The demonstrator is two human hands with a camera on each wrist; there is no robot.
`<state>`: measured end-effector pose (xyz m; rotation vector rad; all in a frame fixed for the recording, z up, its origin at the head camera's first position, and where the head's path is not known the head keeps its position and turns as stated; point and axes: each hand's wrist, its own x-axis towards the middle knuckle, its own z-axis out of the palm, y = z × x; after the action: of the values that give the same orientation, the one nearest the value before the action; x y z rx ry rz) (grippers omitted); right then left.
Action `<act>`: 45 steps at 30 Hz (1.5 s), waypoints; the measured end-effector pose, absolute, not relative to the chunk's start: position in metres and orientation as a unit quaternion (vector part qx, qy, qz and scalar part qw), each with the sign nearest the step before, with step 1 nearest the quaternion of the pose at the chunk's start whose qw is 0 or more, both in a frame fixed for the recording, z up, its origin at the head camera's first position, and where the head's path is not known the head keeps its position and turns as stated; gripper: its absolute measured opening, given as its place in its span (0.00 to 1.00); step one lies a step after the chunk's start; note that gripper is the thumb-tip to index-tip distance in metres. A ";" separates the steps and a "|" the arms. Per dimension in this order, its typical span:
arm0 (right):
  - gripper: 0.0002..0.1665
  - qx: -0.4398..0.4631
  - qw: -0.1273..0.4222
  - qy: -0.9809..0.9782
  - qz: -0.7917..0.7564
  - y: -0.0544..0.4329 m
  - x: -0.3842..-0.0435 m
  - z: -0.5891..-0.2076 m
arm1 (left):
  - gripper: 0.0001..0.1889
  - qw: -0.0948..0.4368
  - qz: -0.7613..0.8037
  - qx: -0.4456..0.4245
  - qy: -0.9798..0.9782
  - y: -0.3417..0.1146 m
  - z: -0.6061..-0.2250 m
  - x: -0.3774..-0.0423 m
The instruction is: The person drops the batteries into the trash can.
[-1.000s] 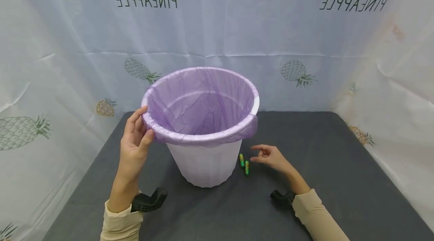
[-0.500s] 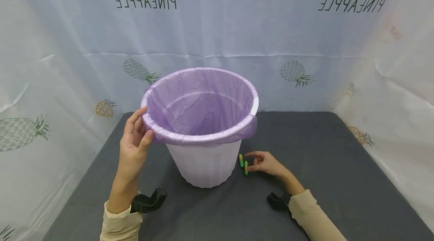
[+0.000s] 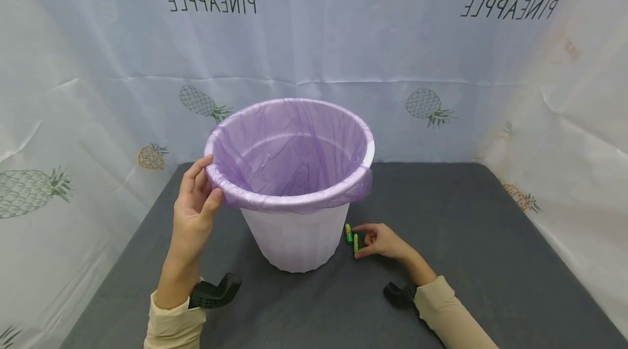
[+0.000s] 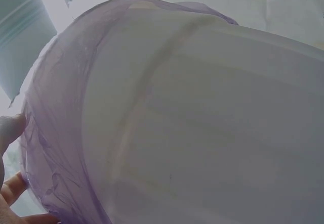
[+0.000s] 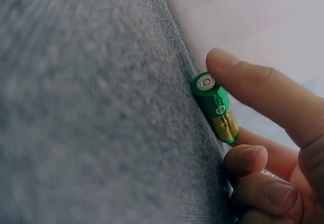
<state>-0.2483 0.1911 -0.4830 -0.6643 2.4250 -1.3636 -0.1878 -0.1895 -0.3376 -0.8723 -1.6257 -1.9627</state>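
My left hand (image 3: pixel 193 215) holds the left rim of a white bin (image 3: pixel 299 237) lined with a purple bag (image 3: pixel 294 169). In the left wrist view, fingertips (image 4: pixel 15 125) lie against the folded bag edge. Two green-and-gold batteries lie on the table right of the bin. My right hand (image 3: pixel 385 241) is at the nearer battery (image 3: pixel 356 243), thumb by one end and index finger by the other. From the right wrist, this battery (image 5: pixel 216 107) shows its silver end uncovered beside the thumb, while the other fingers curl below. The second battery (image 3: pixel 349 233) lies closer to the bin.
A dark grey cloth (image 3: pixel 441 202) covers the table. Behind it and along both sides hangs a pale curtain (image 3: pixel 314 38) with pineapple prints. Each wrist carries a black device, the left one (image 3: pixel 216 290) in front of the bin.
My right hand has moved left and toward me to the nearer battery, and its thumb and index finger have spread apart. My left hand and the bin have stayed put.
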 end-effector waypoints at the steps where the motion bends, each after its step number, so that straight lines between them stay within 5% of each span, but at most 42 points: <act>1: 0.37 -0.229 0.139 0.841 -0.469 0.191 -0.248 -0.483 | 0.27 0.222 -0.711 -0.316 -0.588 -0.190 -0.338 -0.188; 45: 0.31 -0.254 0.081 0.852 -0.450 0.203 -0.252 -0.450 | 0.28 0.223 -0.707 -0.290 -0.605 -0.188 -0.335 -0.184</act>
<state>-0.2515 0.2033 -0.4503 -0.7580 2.5467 -1.3462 -0.1835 -0.1876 -0.3345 -0.8008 -1.6705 -1.9523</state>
